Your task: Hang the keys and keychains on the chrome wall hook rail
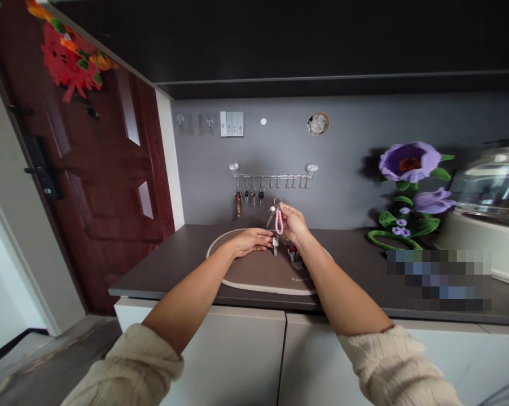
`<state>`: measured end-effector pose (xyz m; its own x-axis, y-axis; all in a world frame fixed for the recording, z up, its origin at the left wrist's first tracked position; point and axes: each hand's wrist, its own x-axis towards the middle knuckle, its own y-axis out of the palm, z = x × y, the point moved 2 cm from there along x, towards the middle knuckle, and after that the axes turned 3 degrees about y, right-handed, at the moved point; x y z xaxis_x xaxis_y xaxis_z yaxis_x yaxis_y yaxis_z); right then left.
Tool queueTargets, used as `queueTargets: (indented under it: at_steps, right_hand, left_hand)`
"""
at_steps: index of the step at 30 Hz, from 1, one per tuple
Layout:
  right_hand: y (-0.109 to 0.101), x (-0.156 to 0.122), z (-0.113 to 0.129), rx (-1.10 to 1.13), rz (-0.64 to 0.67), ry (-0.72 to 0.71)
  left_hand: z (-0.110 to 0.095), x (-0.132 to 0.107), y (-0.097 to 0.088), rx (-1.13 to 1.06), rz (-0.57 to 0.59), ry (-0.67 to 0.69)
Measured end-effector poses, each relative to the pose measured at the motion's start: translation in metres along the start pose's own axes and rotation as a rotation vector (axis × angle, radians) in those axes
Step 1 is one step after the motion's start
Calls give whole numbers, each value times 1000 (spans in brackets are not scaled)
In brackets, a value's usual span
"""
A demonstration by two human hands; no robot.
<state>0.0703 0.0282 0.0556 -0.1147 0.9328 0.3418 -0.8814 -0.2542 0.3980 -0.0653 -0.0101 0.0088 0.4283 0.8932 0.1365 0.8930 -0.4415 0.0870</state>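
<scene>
My right hand [294, 221] pinches a key ring with a pink looped strap [279, 222], held upright just below the hook rail [273, 176]. Slim metal keys dangle beside the strap. Lower and to the left, my left hand [252, 241] has its fingers closed at a silver key [275, 245], which points down from the fingertips. Whether this key is joined to the pink-strapped ring I cannot tell. More keys with a bit of red [292, 248] lie on the oval mat [246, 276], partly hidden by my right wrist.
Several key sets [238, 204] hang on the rail's left hooks. Purple fabric flowers [410, 162] and a white appliance with a clear lid [487, 225] stand right on the dark counter [153, 270]. A dark cabinet [280, 45] overhangs. A red door [97, 186] is left.
</scene>
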Motion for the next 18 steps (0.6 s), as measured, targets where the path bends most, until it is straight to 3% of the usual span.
queueTargets:
  at_steps: [9,18]
  right_hand:
    - [-4,1,0,-21,11,3]
    - [-1,16,7,-108,-2,-29]
  left_hand:
    - [-1,4,-13,-20,-167,39]
    - [-3,11,-20,-17,-455,178]
